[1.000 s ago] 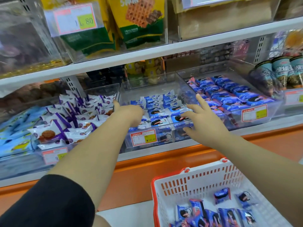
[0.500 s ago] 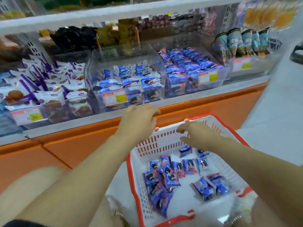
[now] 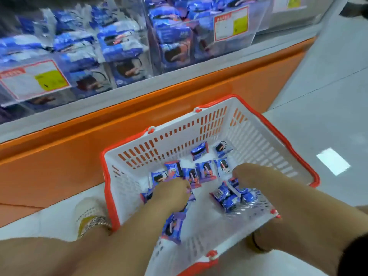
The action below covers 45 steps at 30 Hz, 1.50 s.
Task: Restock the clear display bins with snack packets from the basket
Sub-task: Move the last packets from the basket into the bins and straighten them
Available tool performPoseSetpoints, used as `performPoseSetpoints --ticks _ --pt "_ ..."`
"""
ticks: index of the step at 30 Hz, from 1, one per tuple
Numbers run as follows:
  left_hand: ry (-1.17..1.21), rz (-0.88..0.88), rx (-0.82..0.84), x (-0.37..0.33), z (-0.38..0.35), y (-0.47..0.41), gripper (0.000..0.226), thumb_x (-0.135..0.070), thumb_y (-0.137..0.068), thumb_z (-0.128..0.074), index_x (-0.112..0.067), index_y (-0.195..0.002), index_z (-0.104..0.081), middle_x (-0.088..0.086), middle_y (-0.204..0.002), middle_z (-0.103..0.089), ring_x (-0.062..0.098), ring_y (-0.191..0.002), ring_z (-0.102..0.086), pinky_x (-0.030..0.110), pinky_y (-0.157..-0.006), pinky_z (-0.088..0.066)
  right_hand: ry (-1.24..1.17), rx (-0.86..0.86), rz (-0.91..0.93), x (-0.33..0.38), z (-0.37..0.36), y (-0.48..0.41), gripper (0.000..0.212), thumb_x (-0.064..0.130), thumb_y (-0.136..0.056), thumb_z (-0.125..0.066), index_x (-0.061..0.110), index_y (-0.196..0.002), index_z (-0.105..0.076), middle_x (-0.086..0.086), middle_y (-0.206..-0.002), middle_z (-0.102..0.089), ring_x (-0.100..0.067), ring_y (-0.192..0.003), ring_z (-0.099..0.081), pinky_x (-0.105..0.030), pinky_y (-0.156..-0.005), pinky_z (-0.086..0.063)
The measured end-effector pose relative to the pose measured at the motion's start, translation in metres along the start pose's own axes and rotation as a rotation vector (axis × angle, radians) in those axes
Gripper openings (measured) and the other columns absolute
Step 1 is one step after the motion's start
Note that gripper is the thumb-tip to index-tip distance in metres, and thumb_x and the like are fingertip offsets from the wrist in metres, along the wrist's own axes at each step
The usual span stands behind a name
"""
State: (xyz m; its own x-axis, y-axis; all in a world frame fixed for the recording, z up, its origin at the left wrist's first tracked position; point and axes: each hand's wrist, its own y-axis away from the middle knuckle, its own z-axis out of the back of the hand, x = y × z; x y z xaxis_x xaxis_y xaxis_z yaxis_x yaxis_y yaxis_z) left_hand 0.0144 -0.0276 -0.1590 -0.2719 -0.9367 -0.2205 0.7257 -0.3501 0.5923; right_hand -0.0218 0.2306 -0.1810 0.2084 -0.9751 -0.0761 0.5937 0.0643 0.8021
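Snack packets (image 3: 199,151) (roughly thirteen) share one basket (image 3: 258,140) with two hands (image 3: 171,193) (image 3: 246,176).

The basket (image 3: 258,140) is moulded white plastic, smooth and faintly shiny, with slotted walls and a red plastic rim. The snack packets (image 3: 205,170) in it are wrapped in thin blue film, glossy and crinkled. The display bins (image 3: 253,16) are clear hard plastic, glossy with reflections. The 2 price labels (image 3: 231,22) on them look like matt paper. The shelf base (image 3: 179,100) is a smooth, glossy orange panel under a dull grey ledge (image 3: 199,70). The floor (image 3: 318,86) is pale polished tile with a bright reflection.
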Motion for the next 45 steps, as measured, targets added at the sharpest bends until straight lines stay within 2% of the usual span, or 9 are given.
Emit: performPoseSetpoints --ticks 9,18,24,28,32,36,39,42,45 --pt "0.153 -0.030 0.163 -0.021 -0.036 -0.039 0.039 -0.035 -0.101 -0.045 -0.031 -0.140 -0.048 0.000 -0.140 -0.052 0.025 -0.122 -0.054 0.040 -0.099 -0.041 0.219 0.108 0.060 0.004 -0.045 -0.043 0.070 0.026 -0.076 -0.081 0.025 -0.137 -0.047 -0.008 -0.132 -0.045 -0.031 -0.118 -0.051 -0.040 -0.091 -0.051" --pt "0.184 -0.023 0.163 -0.013 -0.022 -0.039 0.040 -0.034 -0.101 -0.046 -0.028 -0.140 -0.048 0.000 -0.141 -0.052 0.025 -0.123 -0.053 0.042 -0.100 -0.045 -0.046 0.069 0.045 0.002 -0.023 -0.039 0.029 0.033 -0.086 -0.068 0.016 -0.109 -0.063 -0.004 -0.109 -0.064 -0.022 -0.093 -0.060 -0.034 -0.084 -0.053" --pt "0.672 0.017 -0.109 -0.018 0.035 -0.016 0.031 -0.028 -0.100 -0.047 -0.029 -0.130 -0.057 -0.005 -0.120 -0.062 0.011 -0.082 -0.064 0.027 -0.071 -0.053 -0.680 -0.013 0.155 0.008 0.063 0.020 0.057 0.028 -0.086 -0.072 0.002 -0.131 -0.050 -0.020 -0.129 -0.055 -0.028 -0.099 -0.064 -0.034 -0.078 -0.057" --pt "0.983 0.022 -0.302 -0.024 0.085 0.011 0.032 -0.031 -0.098 -0.055 -0.026 -0.130 -0.057 -0.004 -0.127 -0.062 0.011 -0.107 -0.062 0.035 -0.095 -0.050 -0.911 -0.114 0.318 0.019 0.118 0.078 0.042 0.030 -0.082 -0.074 0.004 -0.114 -0.063 -0.029 -0.115 -0.061 -0.036 -0.095 -0.066 -0.044 -0.080 -0.056" --pt "1.199 -0.051 -0.431 -0.036 0.130 0.048 0.016 -0.033 -0.097 -0.059 -0.034 -0.113 -0.059 -0.008 -0.108 -0.071 0.009 -0.096 -0.069 0.036 -0.087 -0.054 -1.040 -0.268 0.441 0.031 0.162 0.138 0.021 0.018 -0.088 -0.072 0.010 -0.105 -0.062 -0.014 -0.095 -0.069 -0.020 -0.081 -0.068 -0.027 -0.064 -0.056" --pt "1.293 -0.100 -0.618 -0.039 0.168 0.084 0.020 -0.029 -0.096 -0.062 -0.028 -0.116 -0.060 -0.008 -0.101 -0.072 0.008 -0.090 -0.070 0.035 -0.085 -0.056 -1.119 -0.468 0.500 0.042 0.197 0.179 0.034 0.029 -0.080 -0.080 0.008 -0.100 -0.061 -0.020 -0.094 -0.069 -0.030 -0.082 -0.067 -0.041 -0.073 -0.054" --pt "1.159 -0.117 -0.800 -0.035 0.198 0.112 0.032 -0.028 -0.095 -0.063 -0.031 -0.124 -0.050 -0.014 -0.116 -0.061 0.000 -0.096 -0.061 0.020 -0.081 -0.048 -1.227 -0.642 0.514 0.055 0.222 0.201 0.058 0.050 -0.069 -0.083 0.011 -0.107 -0.064 -0.015 -0.095 -0.070 -0.030 -0.083 -0.067 -0.045 -0.077 -0.054" --pt "0.724 -0.131 -1.026 -0.026 0.222 0.133 0.057 -0.032 -0.092 -0.066 -0.040 -0.139 -0.035 -0.012 -0.139 -0.040 0.005 -0.123 -0.044 0.027 -0.103 -0.039 -1.244 -0.770 0.586 0.071 0.242 0.207 0.069 0.063 -0.062 -0.077 0.009 -0.103 -0.063 -0.010 -0.087 -0.066 -0.024 -0.076 -0.062 -0.043 -0.071 -0.047" --pt "0.260 -0.108 -1.089 -0.012 0.248 0.145 0.068 -0.039 -0.090 -0.066 -0.036 -0.148 -0.031 -0.011 -0.149 -0.035 0.012 -0.138 -0.033 0.039 -0.114 -0.033 -1.229 -0.802 0.687 0.092 0.255 0.206 0.018 0.039 -0.082 -0.076 0.027 -0.085 -0.063 0.000 -0.076 -0.066 -0.008 -0.068 -0.065 -0.030 -0.067 -0.052"
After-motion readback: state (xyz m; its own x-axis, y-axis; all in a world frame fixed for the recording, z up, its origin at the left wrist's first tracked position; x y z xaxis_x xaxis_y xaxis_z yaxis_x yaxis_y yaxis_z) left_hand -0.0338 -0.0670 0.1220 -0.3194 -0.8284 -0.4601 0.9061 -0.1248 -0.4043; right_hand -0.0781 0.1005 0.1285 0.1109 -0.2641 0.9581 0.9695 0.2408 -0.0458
